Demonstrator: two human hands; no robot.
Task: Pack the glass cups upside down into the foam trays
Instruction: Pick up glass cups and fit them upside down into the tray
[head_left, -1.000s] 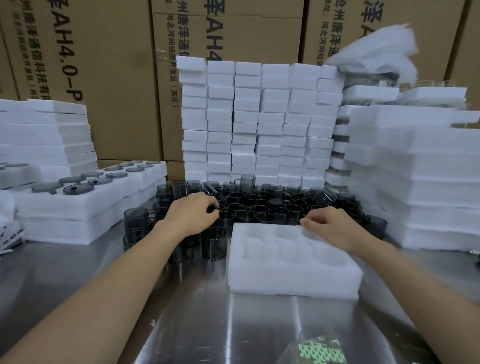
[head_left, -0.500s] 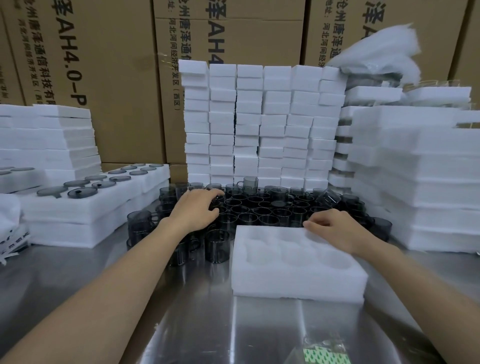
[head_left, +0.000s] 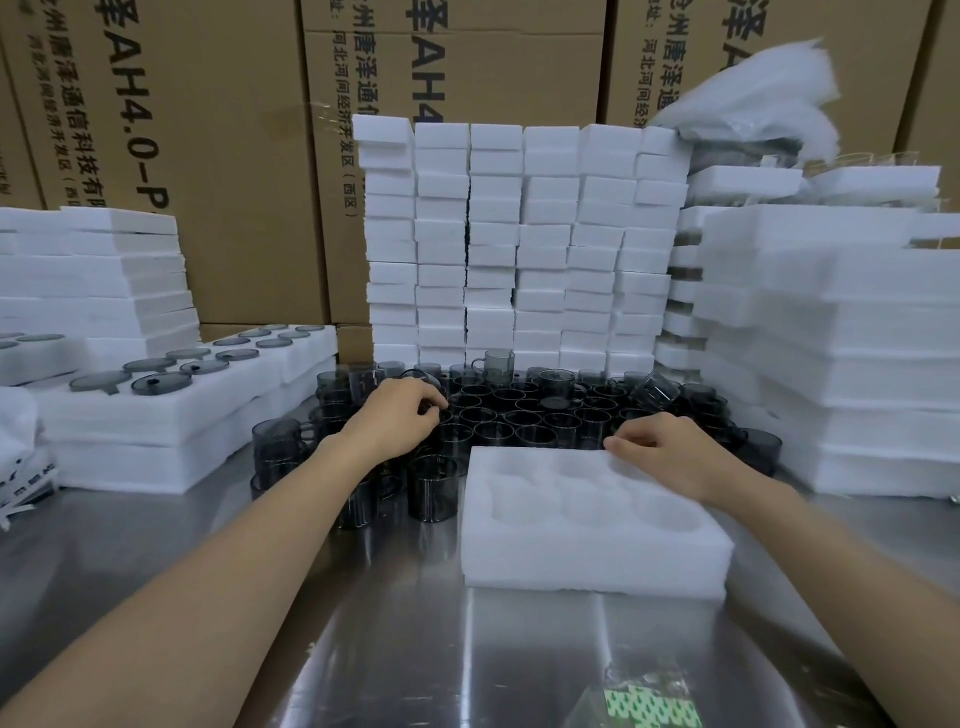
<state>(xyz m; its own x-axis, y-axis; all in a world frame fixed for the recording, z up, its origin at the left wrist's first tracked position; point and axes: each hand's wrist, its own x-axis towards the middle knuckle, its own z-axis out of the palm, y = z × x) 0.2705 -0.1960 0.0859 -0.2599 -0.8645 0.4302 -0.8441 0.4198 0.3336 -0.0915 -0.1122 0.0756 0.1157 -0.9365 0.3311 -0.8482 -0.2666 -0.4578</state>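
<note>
Left hand (head_left: 395, 415) is still curling over glass cups (head_left: 524, 415) behind the foam tray (head_left: 587, 566), grasp unclear; right hand (head_left: 660, 449) is still gripping the tray's far edge. Nothing is getting packed yet.

The fingers (head_left: 427, 401) of the left hand (head_left: 395, 418) are curled down among the glass cups (head_left: 524, 415), so it cannot be told whether a cup is gripped. The tips of the right hand (head_left: 670, 452) are hidden at the far edge of the foam tray (head_left: 587, 561). Cups under the left forearm are partly covered. Print on the cardboard boxes (head_left: 234, 156) is cut off by the top edge, a green-patterned packet (head_left: 649, 709) by the bottom edge. The foam sheets (head_left: 753, 88) at upper right are blurred.
</note>
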